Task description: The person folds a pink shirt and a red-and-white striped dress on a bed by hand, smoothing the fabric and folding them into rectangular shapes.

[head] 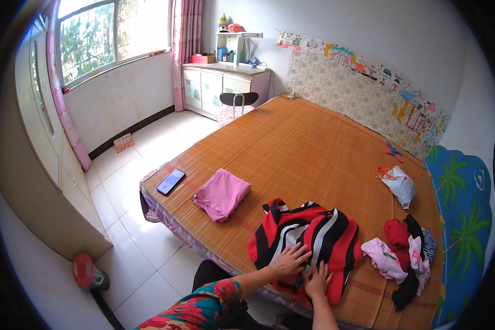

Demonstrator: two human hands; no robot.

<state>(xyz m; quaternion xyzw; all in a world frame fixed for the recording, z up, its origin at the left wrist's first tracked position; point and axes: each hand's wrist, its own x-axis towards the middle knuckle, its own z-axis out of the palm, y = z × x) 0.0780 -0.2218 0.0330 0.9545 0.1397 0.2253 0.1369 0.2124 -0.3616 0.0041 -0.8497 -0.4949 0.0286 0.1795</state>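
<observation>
A red, black and white striped garment (334, 239) lies spread on the woven mat (297, 144) that covers the bed, close to its near edge. My left hand (290, 260) rests on the garment with its fingers spread. Just to the right, my right hand (317, 281) presses on the same cloth, fingers apart. Neither hand grips anything that I can see. Left of the garment sits a folded pink cloth (222, 194), and beyond it a smartphone (171, 182). A loose pile of clothes (400, 251) in red, black and pink lies to the right.
On the mat's right side are a plastic bag (399, 186) and a blue and red plastic item (394, 152). A chair (239, 99) stands at the far left side of the bed, by a cabinet (214, 84). A lidded bin (91, 274) is on the floor at lower left.
</observation>
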